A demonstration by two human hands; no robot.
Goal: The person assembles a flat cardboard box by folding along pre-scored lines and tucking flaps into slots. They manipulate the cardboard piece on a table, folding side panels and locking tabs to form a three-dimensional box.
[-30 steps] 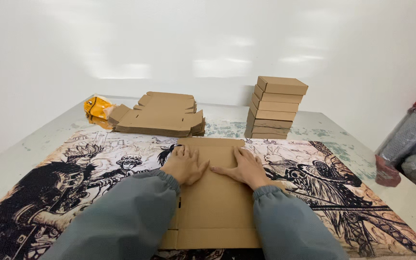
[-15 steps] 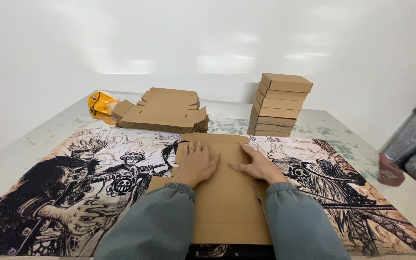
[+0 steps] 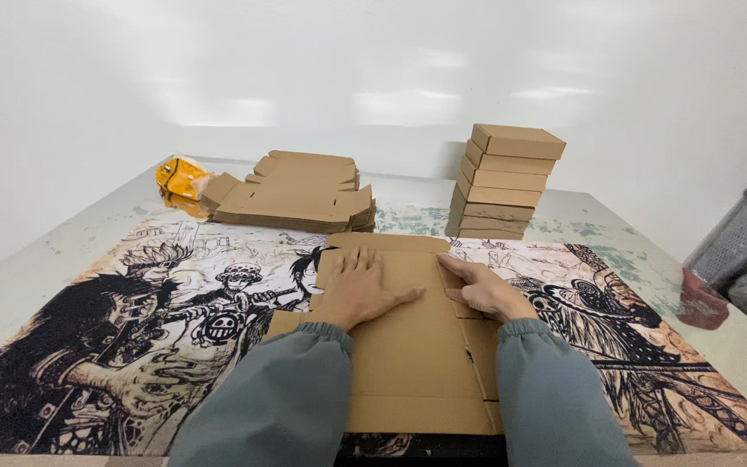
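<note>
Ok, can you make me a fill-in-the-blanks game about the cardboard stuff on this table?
1. Both hands press down on a flat piece of ____ lying on the printed mat.
2. The left hand lies flat on the sheet, and the right hand rests on its ____ edge.
3. The stack of folded boxes stands at the back, to the ____ of the pile of flat box blanks.
4. The crumpled bag beside the flat pile is ____ in colour.

Missing words: cardboard; right; right; yellow
</note>
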